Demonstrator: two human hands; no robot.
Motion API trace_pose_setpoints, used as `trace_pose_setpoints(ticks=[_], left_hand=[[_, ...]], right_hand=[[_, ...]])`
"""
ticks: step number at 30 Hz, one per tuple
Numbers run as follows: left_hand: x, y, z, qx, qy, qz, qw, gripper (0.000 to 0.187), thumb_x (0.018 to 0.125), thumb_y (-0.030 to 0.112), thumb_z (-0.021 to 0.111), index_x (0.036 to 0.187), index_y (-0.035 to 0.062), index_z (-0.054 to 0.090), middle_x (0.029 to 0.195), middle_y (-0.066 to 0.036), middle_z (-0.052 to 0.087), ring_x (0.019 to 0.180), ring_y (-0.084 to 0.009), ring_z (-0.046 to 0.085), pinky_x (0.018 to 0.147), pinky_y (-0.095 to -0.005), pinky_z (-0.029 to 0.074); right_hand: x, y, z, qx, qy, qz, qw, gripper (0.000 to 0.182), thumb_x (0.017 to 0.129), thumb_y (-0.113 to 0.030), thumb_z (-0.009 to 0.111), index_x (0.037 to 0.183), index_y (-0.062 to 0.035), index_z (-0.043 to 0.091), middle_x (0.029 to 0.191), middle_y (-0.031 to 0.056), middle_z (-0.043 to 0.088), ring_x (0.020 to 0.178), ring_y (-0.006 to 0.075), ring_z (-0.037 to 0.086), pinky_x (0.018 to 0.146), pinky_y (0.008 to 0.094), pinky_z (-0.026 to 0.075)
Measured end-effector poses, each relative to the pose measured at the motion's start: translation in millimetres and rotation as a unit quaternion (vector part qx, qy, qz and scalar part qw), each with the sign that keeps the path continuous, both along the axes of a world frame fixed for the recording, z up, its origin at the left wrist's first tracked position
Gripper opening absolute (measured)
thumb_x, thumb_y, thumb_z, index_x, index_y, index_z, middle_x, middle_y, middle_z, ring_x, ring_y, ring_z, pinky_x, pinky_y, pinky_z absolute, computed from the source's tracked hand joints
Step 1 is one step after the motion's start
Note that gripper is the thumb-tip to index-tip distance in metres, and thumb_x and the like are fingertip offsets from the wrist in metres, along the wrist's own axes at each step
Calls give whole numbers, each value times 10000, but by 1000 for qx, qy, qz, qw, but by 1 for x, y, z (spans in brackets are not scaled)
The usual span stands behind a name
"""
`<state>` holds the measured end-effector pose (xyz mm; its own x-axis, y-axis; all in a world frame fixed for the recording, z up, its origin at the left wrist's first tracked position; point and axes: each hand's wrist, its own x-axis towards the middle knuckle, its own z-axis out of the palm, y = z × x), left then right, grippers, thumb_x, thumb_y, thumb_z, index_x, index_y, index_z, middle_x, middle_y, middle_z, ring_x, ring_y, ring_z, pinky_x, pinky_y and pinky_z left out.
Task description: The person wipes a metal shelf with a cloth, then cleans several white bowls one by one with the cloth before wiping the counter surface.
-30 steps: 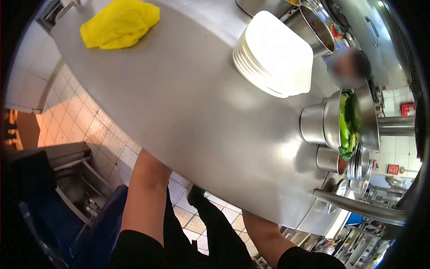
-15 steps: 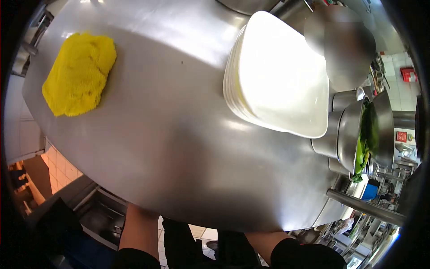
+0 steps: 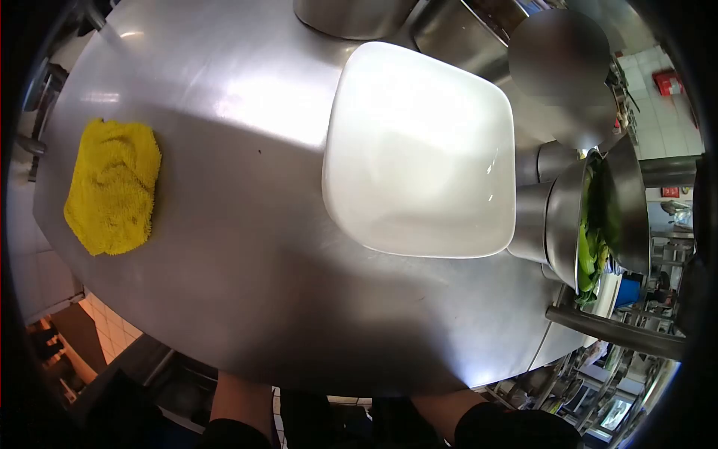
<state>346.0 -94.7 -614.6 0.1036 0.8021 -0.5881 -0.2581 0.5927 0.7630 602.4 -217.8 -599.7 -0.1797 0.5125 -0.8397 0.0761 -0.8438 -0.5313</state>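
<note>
Both my hands are out of sight, hidden at the table's near edge. Only my left forearm (image 3: 243, 404) and my right forearm (image 3: 449, 411) show at the bottom, each in a dark sleeve. The steel table (image 3: 239, 224) spreads out in front of me. Right of its middle stands a stack of white square bowls (image 3: 419, 157); from this angle the top one covers those underneath. A folded yellow cloth (image 3: 114, 187) lies at the far left. Neither forearm is touching the bowls or the cloth.
At the right, steel bowls (image 3: 561, 224) hold green leaves (image 3: 593, 247). A round steel pot (image 3: 355, 15) and a steel container (image 3: 456, 37) stand at the back. A metal rail (image 3: 613, 333) juts out at the right. A blurred patch hides part of the back right.
My view has shifted: the bowl stack appears further left and seen from more directly above, and the cloth sits lower in view. My forearms stay at the table's near edge.
</note>
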Motion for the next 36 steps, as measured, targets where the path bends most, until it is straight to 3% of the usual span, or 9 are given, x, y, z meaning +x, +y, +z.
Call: trace_pose_setpoints(ticks=[19, 23, 24, 25, 27, 29, 30, 33, 36], left_hand=[[-35, -89, -3, -3, 20, 35, 999, 495, 1017, 381, 558, 1384, 50, 535, 1248, -89, 641, 1145, -188, 598, 974, -371, 485], [-76, -210, -133, 217, 250, -19, 943, 495, 1018, 383, 551, 1382, 48, 538, 1248, -88, 640, 1145, -186, 598, 972, -372, 486], [-72, -220, -106, 277, 319, -23, 906, 494, 1019, 384, 549, 1382, 48, 538, 1248, -87, 639, 1145, -185, 598, 972, -372, 487], [-69, -239, -73, 170, 152, -5, 973, 518, 1023, 430, 529, 1382, 56, 532, 1270, -94, 631, 1153, -200, 600, 994, -377, 480], [-42, -219, 133, -109, -168, 161, 966, 571, 1033, 523, 489, 1383, 73, 520, 1312, -107, 615, 1170, -229, 604, 1038, -388, 466], [-42, -264, 160, -74, -160, 163, 971, 568, 1034, 535, 480, 1365, 76, 526, 1290, -103, 621, 1160, -224, 608, 1028, -387, 473], [-42, -286, 176, -42, -144, 149, 977, 565, 1035, 548, 472, 1346, 80, 532, 1269, -99, 628, 1150, -219, 611, 1017, -387, 481], [-35, -335, 229, -52, -117, 217, 968, 569, 1025, 566, 478, 1320, 83, 540, 1233, -99, 634, 1128, -213, 618, 992, -388, 500], [-23, -360, 291, 5, -142, 262, 955, 572, 1004, 562, 509, 1314, 83, 528, 1239, -100, 624, 1123, -218, 615, 977, -383, 507]], right_hand=[[-7, -27, 15, -10, 6, 54, 998, 541, 955, -396, 640, 1324, -10, 551, 1169, 107, 642, 1132, 237, 602, 1004, 418, 484], [-16, -53, 64, 30, 11, 204, 978, 556, 952, -410, 649, 1324, -8, 552, 1165, 107, 644, 1129, 239, 603, 1002, 421, 485], [-19, -58, 82, 93, 27, 358, 929, 560, 951, -413, 651, 1324, -8, 552, 1165, 107, 644, 1128, 239, 603, 1002, 422, 486], [-24, -67, 102, 165, 41, 486, 857, 563, 951, -417, 653, 1324, -7, 553, 1164, 107, 644, 1127, 240, 603, 1001, 423, 486], [-34, -91, 139, 225, 67, 581, 779, 567, 950, -421, 655, 1324, -7, 553, 1163, 107, 645, 1126, 240, 604, 1000, 424, 486], [-52, -134, 167, 169, 21, 128, 977, 681, 886, -269, 713, 1430, 24, 427, 1298, 182, 565, 1238, 280, 536, 1088, 414, 425], [-51, -149, 168, 124, 48, 133, 982, 858, 842, -209, 720, 1532, 7, 257, 1429, 226, 469, 1334, 307, 468, 1144, 403, 362], [-38, -175, 189, 165, 74, 228, 957, 982, 854, -231, 716, 1581, -14, 92, 1518, 235, 375, 1410, 333, 397, 1181, 411, 310], [-34, -179, 244, 161, 100, 258, 947, 980, 876, -212, 699, 1598, -44, 59, 1530, 246, 367, 1446, 331, 358, 1192, 420, 293]])
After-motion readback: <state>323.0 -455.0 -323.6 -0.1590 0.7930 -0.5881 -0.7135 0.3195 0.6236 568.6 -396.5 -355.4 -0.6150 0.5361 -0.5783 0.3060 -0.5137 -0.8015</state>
